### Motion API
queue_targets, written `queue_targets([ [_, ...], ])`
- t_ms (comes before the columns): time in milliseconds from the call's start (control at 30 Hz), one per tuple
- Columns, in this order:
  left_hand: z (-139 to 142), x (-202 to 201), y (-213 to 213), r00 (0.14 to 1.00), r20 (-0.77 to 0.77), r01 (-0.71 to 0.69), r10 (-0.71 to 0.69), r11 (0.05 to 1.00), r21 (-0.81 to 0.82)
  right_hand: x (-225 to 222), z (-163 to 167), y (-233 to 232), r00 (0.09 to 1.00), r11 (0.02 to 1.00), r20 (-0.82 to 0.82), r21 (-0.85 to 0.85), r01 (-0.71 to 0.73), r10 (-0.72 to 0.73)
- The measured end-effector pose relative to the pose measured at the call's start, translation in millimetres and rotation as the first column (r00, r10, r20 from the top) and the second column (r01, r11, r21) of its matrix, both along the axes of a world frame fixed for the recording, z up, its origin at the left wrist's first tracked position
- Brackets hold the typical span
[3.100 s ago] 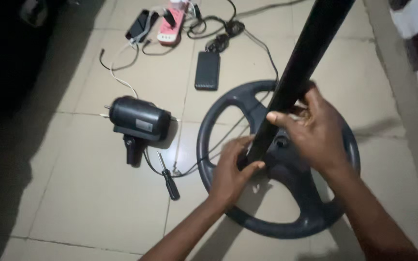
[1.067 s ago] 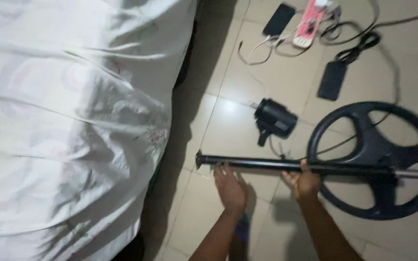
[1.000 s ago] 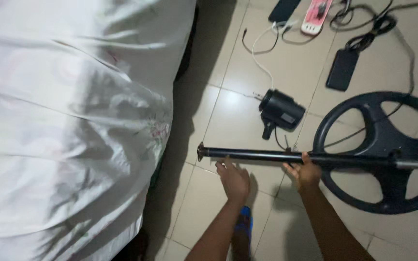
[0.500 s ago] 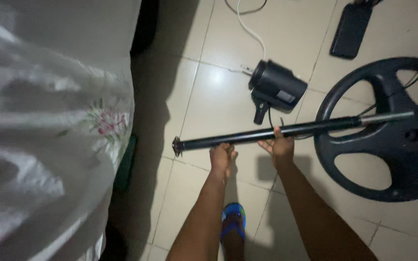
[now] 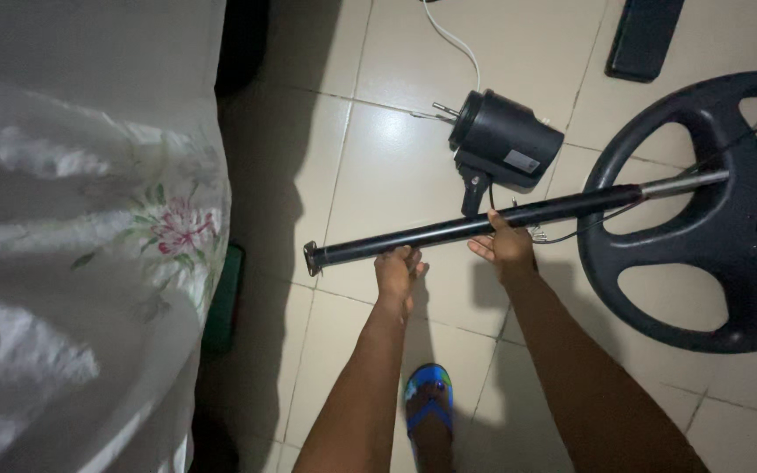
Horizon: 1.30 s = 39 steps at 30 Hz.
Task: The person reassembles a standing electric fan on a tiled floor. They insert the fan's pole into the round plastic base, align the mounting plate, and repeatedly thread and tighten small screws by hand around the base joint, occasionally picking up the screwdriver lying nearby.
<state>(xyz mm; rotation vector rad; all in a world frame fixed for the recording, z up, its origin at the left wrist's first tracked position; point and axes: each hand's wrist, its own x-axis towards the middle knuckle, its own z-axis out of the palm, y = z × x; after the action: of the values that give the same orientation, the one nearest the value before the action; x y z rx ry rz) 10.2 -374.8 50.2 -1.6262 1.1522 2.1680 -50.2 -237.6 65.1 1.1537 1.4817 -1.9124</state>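
A long black pole (image 5: 449,230) with a silver inner tube at its right end lies nearly level above the tiled floor. My left hand (image 5: 399,270) grips it from below near its left end. My right hand (image 5: 505,248) holds it a little further right, fingers curled under the tube. The pole's silver end reaches over a round black spoked base (image 5: 711,289) lying flat on the floor. A black fan motor (image 5: 505,140) with a white cable sits on the tiles just beyond my hands.
A bed with a white floral sheet (image 5: 89,236) fills the left side, casting a dark shadow beside it. A flat black device (image 5: 644,37) lies at the top right. My foot in a blue sandal (image 5: 428,407) stands below the pole.
The pole went from upright in the base to lying level in both hands. My view has moved closer, and the pole's right end has tilted up a little.
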Motion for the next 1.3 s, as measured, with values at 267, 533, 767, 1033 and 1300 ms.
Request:
queue_targets([
  [267,-11,2,-10,1.000,0.005,0.016,-0.016,1.000,0.016,-4,-9,-1,0.997,0.998,0.052,-0.023,-0.055,0.057],
  [533,4,6,-10,0.996,-0.077,-0.034,0.038,0.998,0.045,-2,10,-7,0.990,0.997,0.117,0.006,-0.080,0.079],
  [767,42,29,-1,0.985,-0.174,0.028,-0.020,0.999,0.040,28,45,-12,0.990,0.986,0.092,-0.141,-0.092,0.105],
  [1033,124,64,7,0.986,-0.144,0.097,-0.084,0.992,0.083,80,147,-27,0.944,0.936,-0.041,-0.123,-0.331,0.329],
  [1300,231,139,52,0.947,-0.319,0.008,0.037,0.990,0.137,148,250,25,0.927,0.918,-0.138,-0.148,-0.369,0.350],
])
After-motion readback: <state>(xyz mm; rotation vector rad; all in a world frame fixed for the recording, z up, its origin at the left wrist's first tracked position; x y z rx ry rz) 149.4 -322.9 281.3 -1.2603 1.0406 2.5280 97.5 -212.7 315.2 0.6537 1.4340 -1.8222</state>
